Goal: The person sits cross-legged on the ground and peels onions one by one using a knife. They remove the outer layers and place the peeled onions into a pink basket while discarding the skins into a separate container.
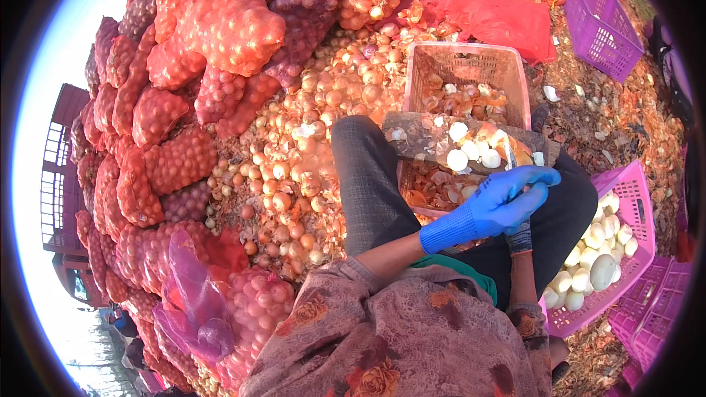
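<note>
My left hand [499, 198], in a blue knit glove, reaches across over my lap, its fingers bent near a knife blade [509, 155] that points up towards the board. My right hand [519, 237], in a dark glove, is mostly hidden beneath it; what it holds cannot be made out. Several peeled white onions [457, 160] lie on a wooden board [416, 135] with bits of skin. The board rests across a pink plastic crate [469, 49] holding onion skins. Unpeeled onions [281, 201] are heaped on the ground beside my knee.
A pink crate [642, 215] of peeled onions stands beside my leg. Purple crates [651, 309] lie beyond it, and another purple crate [604, 30] stands at the upper right. Red mesh sacks of onions [220, 22] are piled at the left and top. A truck [66, 176] stands behind them.
</note>
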### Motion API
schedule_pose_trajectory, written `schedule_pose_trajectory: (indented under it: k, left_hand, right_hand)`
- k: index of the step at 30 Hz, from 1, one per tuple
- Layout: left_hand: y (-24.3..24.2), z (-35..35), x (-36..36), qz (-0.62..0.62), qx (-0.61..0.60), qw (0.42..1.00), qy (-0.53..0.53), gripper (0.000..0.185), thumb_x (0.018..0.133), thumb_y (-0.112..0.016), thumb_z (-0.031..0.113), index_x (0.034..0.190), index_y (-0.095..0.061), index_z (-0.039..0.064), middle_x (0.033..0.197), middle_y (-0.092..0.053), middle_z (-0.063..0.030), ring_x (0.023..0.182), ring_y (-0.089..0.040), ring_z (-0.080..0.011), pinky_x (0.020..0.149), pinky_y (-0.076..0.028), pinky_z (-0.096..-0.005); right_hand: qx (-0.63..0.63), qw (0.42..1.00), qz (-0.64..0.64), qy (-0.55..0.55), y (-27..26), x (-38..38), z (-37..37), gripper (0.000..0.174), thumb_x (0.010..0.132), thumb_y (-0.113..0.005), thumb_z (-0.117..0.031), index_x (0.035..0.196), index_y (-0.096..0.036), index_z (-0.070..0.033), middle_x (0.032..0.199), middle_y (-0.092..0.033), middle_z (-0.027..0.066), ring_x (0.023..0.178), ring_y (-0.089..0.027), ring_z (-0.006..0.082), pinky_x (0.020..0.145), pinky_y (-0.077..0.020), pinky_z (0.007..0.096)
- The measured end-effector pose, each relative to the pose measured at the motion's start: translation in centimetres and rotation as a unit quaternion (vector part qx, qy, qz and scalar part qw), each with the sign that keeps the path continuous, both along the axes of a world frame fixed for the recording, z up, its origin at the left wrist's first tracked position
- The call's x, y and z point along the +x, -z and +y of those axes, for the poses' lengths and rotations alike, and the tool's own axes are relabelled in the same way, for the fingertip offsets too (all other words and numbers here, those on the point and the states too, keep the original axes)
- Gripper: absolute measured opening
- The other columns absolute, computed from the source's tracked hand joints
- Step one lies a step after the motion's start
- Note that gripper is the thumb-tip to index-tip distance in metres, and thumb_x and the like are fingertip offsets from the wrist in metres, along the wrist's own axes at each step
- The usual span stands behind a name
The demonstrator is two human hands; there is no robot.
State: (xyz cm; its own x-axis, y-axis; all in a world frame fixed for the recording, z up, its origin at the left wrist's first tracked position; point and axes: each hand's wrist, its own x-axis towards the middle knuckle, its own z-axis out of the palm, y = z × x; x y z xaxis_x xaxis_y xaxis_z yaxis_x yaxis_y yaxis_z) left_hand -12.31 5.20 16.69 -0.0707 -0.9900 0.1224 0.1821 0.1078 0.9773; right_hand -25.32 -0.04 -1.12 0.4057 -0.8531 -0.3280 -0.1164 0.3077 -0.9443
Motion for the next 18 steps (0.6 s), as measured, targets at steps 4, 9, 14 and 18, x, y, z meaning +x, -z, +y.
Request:
schedule_pose_trajectory:
  k: [4,9,14,18]
  left_hand:
    - [1.4,7.7,15.6,0.101,0.090,0.906,-0.402,0.042,0.100,-0.035,0.033,0.121,-0.047,0.000,0.107,-0.063,-0.0158,0.038,-0.042,-0.0074,0.031,-0.031,-0.0187]
    - [16.5,23.7,27.5,0.058,0.198,0.722,-0.661,0.028,0.094,-0.050,0.025,0.116,-0.050,0.006,0.092,-0.061,-0.0082,0.049,-0.048,-0.0076,0.040,-0.040,-0.0202]
    - [30.9,25.2,27.4,0.068,0.344,0.687,-0.637,0.038,0.084,-0.059,0.014,0.119,-0.047,0.004,0.086,-0.054,-0.0042,0.064,-0.053,-0.0122,0.056,-0.047,-0.0260]
    - [38.9,21.7,30.5,-0.253,0.412,0.650,-0.586,0.048,0.082,-0.061,0.022,0.124,-0.047,0.003,0.111,-0.055,-0.0205,0.107,-0.049,-0.0282,0.094,-0.038,-0.0375]
  right_hand:
    - [-0.007,1.000,0.002,0.029,1.6,0.6,-0.2,0.015,0.084,-0.064,-0.008,0.090,-0.051,-0.010,0.066,-0.051,-0.0028,0.049,-0.047,0.0066,0.042,-0.0396,0.0216]
    - [-0.102,0.995,0.016,-0.017,4.1,3.2,-1.4,0.016,0.084,-0.064,-0.005,0.096,-0.053,-0.006,0.072,-0.051,-0.0034,0.058,-0.047,0.0045,0.048,-0.0404,0.0196]
    - [-0.205,0.975,0.071,-0.055,3.6,6.4,-4.5,0.023,0.085,-0.063,-0.002,0.105,-0.051,0.001,0.088,-0.057,0.0003,0.070,-0.051,0.0067,0.060,-0.0456,0.0211]
    - [-0.055,0.990,0.110,-0.069,4.3,7.0,-6.4,0.013,0.088,-0.060,-0.005,0.096,-0.051,-0.003,0.084,-0.055,0.0015,0.066,-0.050,0.0065,0.053,-0.0429,0.0201]
